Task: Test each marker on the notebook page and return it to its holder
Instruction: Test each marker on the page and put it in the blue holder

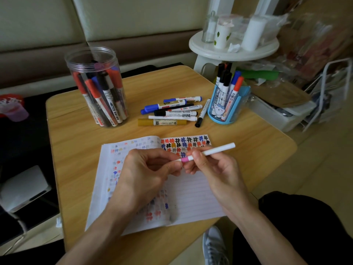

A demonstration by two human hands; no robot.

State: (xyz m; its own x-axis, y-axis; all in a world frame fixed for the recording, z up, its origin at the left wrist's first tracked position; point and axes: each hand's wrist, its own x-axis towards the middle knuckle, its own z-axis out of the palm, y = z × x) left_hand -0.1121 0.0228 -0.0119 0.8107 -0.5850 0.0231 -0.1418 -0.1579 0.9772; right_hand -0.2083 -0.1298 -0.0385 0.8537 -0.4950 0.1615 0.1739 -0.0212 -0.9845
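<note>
Wooden table [76,150], white stool [233,48] behind it; one open notebook [194,192] lies on the table; above the notebook the left hand [141,175] pinches the end of one pink-banded white marker [214,151] and the right hand [215,169] grips its barrel; two holders, a clear jar [95,83] and a blue cup [227,109]; roughly seven loose markers [172,113] between them.

Holding a thin white marker [215,150] with a pink band in both hands, just above the open notebook [191,192]. Pinching its left end with the left hand [145,169], gripping its middle with the right hand [212,169]. Lots of little coloured marks along the top of the page. Behind the notebook, on the wooden table [76,150], a bunch of loose markers [172,112] lying flat. To their left a clear jar [95,83] full of markers, to their right a blue holder [227,111] with more standing up.
</note>
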